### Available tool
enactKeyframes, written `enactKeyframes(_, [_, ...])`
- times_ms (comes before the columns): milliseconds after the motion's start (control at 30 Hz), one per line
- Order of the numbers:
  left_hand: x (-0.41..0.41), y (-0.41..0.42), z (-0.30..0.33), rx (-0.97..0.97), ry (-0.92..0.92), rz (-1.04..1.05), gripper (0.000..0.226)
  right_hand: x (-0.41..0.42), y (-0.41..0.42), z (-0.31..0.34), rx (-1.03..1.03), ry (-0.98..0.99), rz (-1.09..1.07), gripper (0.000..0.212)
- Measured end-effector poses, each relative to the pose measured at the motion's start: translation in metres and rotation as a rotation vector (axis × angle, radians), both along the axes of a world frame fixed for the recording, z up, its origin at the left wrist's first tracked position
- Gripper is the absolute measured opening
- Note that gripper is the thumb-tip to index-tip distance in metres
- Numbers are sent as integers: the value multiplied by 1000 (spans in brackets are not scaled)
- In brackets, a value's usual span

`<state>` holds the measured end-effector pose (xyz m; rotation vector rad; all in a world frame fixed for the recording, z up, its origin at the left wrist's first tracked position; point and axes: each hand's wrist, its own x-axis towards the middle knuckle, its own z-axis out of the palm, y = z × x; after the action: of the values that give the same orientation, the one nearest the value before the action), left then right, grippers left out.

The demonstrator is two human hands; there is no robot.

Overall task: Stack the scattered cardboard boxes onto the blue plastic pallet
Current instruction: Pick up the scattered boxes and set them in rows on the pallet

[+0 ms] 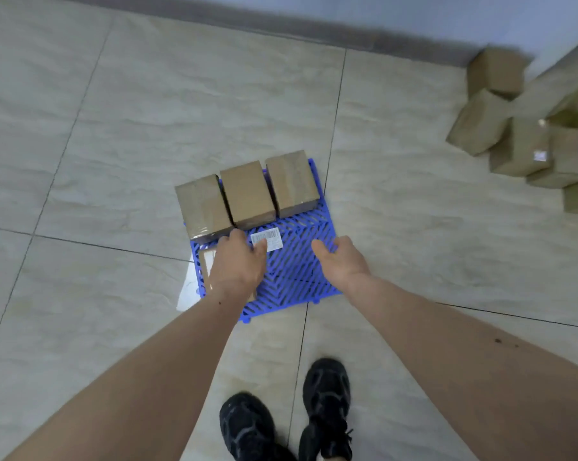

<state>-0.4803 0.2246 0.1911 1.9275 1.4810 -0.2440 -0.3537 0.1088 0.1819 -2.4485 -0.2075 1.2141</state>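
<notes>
Three boxes (247, 194) stand in a tight row along the pallet's (301, 261) far edge, evidently to leave the near rows free. A fourth box (207, 261) lies at the near left corner, mostly hidden under the left hand (239, 261), which rests on it; the grasp cannot be told. The right hand (339, 259) hovers relaxed and holds nothing. Boxes are plain brown, taped; one labelled. More boxes (514, 134) lie heaped on the floor (114, 128), well apart.
</notes>
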Motion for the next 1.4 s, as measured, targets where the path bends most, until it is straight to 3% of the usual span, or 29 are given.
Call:
enactKeyframes(233, [115, -34, 63, 33, -49, -249, 38, 94, -75, 62, 20, -76, -195, 64])
enactKeyframes(767, [391, -163, 88, -32, -135, -309, 50, 366, -197, 99, 48, -98, -270, 65])
enactKeyframes(1100, [552, -122, 68, -23, -109, -370, 49, 521, -164, 80, 40, -103, -284, 64])
enactKeyframes(1400, [647, -101, 5, -34, -45, -376, 51, 613, -137, 4, 8, -43, -356, 50])
